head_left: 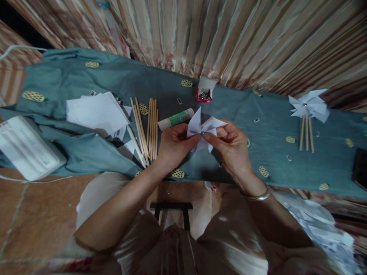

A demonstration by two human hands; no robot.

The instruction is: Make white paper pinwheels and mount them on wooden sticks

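Note:
Between my two hands, above the cloth's near edge, is a white paper pinwheel (210,125) with folded blades. My left hand (177,143) is closed on its left side, thumb near the centre. My right hand (231,139) grips the right side, its thumb beside a small shiny pin head (202,133) at the middle. Fingers behind the paper are partly hidden. Just beyond my left hand lies a glue stick (176,119) with a green label. A small red box (204,100) of metal pins stands open farther back.
Wooden sticks (153,128), a white pen (136,145) and stacked white paper (96,112) lie to the left, near a white box-shaped device (31,147). Finished-looking pinwheels (311,105) on sticks lie at the right. A dark phone-like object (360,168) sits at the right edge.

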